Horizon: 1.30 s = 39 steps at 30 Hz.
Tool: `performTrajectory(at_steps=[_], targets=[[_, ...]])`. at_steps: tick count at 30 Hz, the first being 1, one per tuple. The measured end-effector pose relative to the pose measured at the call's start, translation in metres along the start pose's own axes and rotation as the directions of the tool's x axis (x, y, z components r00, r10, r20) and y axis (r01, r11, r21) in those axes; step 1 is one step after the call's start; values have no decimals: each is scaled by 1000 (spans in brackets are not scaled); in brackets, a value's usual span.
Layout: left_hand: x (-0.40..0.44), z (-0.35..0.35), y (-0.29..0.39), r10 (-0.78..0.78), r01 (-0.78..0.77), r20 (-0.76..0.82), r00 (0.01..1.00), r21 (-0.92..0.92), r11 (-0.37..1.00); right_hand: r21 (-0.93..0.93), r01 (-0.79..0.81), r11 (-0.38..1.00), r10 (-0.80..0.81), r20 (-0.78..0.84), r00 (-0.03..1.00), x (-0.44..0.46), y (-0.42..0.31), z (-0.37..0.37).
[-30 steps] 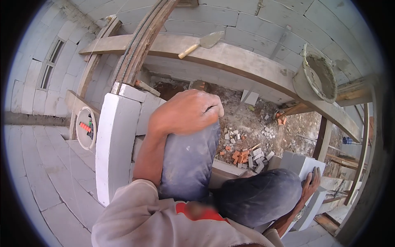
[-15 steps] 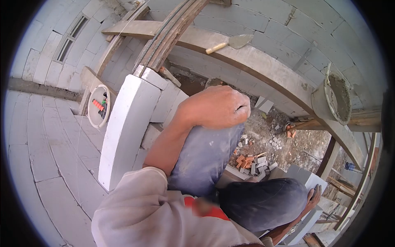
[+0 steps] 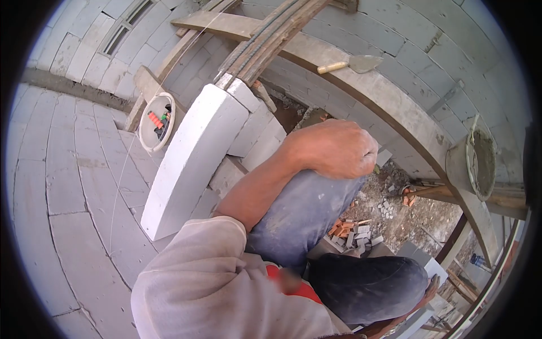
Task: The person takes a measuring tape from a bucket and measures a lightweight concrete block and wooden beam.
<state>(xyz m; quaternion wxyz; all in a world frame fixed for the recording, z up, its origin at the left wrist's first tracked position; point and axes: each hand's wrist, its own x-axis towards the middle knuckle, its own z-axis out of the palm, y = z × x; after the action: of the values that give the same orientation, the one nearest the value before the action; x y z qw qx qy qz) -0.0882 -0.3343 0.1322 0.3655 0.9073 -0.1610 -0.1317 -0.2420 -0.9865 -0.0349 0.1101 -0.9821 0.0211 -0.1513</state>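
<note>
My left hand (image 3: pixel 341 150) is closed in a fist on my raised left knee, with nothing visible in it. My right hand (image 3: pixel 433 288) is low on the right, beside my dark-trousered right knee. Its fingers lie against the edge of a light grey concrete block (image 3: pixel 436 269), and my knee partly hides both hand and block. To the left of my left arm, a white block (image 3: pixel 192 161) stands on its long edge along the wall top. A trowel (image 3: pixel 361 63) with a wooden handle rests on a curved-looking plank (image 3: pixel 389 107) ahead.
A mortar-smeared bucket (image 3: pixel 466 164) is at the plank's right end. At left hangs or stands a white tub (image 3: pixel 148 127) with small coloured items. Wooden beams with dark rods (image 3: pixel 271 39) run ahead. Broken bricks (image 3: pixel 353 234) lie on the ground below. A thin string (image 3: pixel 119 186) crosses the left.
My view has turned left and tilted, so the surroundings sit further right in the picture and the right side sits lower. Both hands keep their places, at the knee and at the block.
</note>
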Motion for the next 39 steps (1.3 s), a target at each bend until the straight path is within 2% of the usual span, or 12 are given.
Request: performTrajectory(at_steps=[3,9,12,15,18,19,27,28,32,33,36,39], targets=[[-1,-2,1,-7,6,-6,1000,-40,999,-94,90,992,-87,30,996,-4,20,4],[0,-1,0,-11,11,1,1000,-11,1000,-70,105,992,-104,27,994,-4,36,9],[0,-2,3,-38,38,8,999,5,999,9,35,999,-35,1,999,-2,13,3],[0,-3,5,-54,54,16,998,15,998,-32,27,999,-28,-17,999,-2,0,1],[0,-3,4,-52,51,16,999,21,998,-52,-112,992,112,14,994,3,-23,-4],[0,-3,3,-52,52,18,998,24,998,-16,-77,997,77,28,997,1,-8,-2],[6,-3,-1,66,-66,8,998,-41,997,32,-187,982,184,70,980,5,-45,-17],[7,-6,5,33,-31,27,999,-51,998,55,-226,973,223,56,973,7,-65,-25],[9,-14,21,10,-1,104,995,-88,996,-36,-249,968,246,-67,967,-2,-79,-58],[7,-13,23,-77,95,138,987,-126,987,-106,-302,948,292,-98,951,-7,-80,-70],[7,-6,20,-74,96,118,990,-191,977,-216,-433,875,407,-157,900,-29,-68,-95],[12,-9,23,-56,80,164,985,-139,987,-204,-544,814,538,-89,838,-70,-52,-117]])
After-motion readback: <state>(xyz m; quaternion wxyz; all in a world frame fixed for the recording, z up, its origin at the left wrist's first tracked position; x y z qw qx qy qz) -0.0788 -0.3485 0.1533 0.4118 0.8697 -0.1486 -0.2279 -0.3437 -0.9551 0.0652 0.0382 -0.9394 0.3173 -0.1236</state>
